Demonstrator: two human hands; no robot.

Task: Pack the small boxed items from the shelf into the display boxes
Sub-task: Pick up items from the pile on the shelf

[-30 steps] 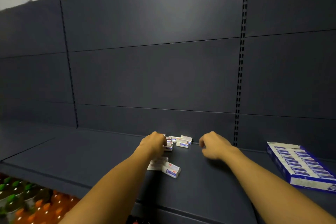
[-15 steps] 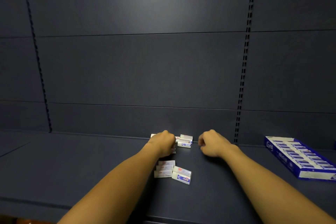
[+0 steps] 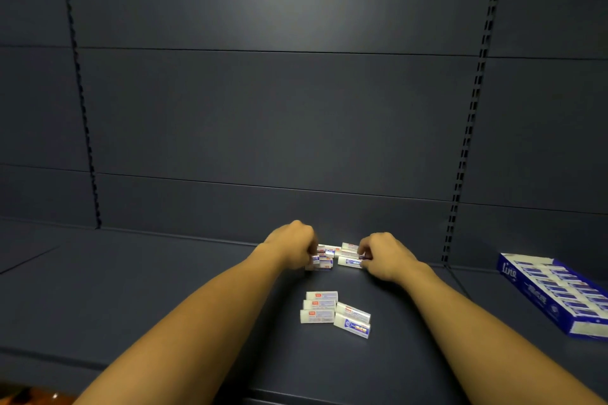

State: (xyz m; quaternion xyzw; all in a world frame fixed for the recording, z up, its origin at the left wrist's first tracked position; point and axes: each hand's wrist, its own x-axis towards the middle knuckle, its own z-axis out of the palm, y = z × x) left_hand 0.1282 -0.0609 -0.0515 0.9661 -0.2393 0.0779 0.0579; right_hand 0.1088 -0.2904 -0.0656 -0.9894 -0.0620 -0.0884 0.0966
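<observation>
The right hand (image 3: 385,256) has closed in on the far cluster of small boxes (image 3: 335,256) since half a second ago, when it sat curled and clear of them to the right; the left hand (image 3: 292,245) stays at the cluster's left end. Both hands now bracket the pile at the back of the dark shelf (image 3: 164,289), just in front of the rear panel. The left grip is curled around boxes at its end, fingers closed on them; the right grip pinches the end of one box lying crosswise, fingertips together on it. How many boxes each hand has cannot be told, as the knuckles hide the rest.

A second group of small boxes (image 3: 334,312) lies nearer the person, between the forearms, untouched: three stacked side by side and two more angled just beside them. Well apart to the right sits the blue display box (image 3: 556,293), open and already showing rows of the same packets, with its far edge cut off by the frame.

The packets look like light, thin cardboard, stiff enough to hold shape but easy to crush if squeezed across the broad faces. Their glossy print suggests they could slip when gathered in a bunch. Holding them by the long narrow sides, a few squared together at a time, appears the safest way to carry them to the display box.
</observation>
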